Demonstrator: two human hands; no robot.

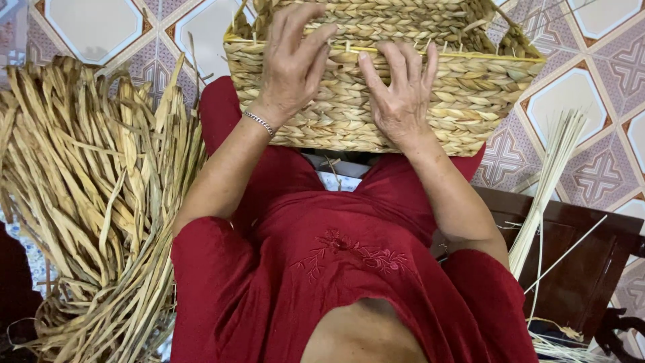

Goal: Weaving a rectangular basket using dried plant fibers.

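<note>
A woven straw basket (pixel 470 94) rests on my lap, its near wall facing me and its rim lined with a thin yellow strip. My left hand (pixel 290 64) lies over the rim at the left, fingers curled onto the braided wall, a silver bracelet on the wrist. My right hand (pixel 400 91) presses flat on the same wall just right of centre, its fingertips at the yellow rim strip. Both hands touch the basket; neither grips a loose strand that I can see. I wear a red dress (pixel 336 269).
A large heap of dried flat straw leaves (pixel 94 195) lies on the floor at my left. A bundle of thin pale reeds (pixel 547 175) leans at the right beside a dark wooden stool (pixel 578 262). Patterned floor tiles (pixel 598 168) surround everything.
</note>
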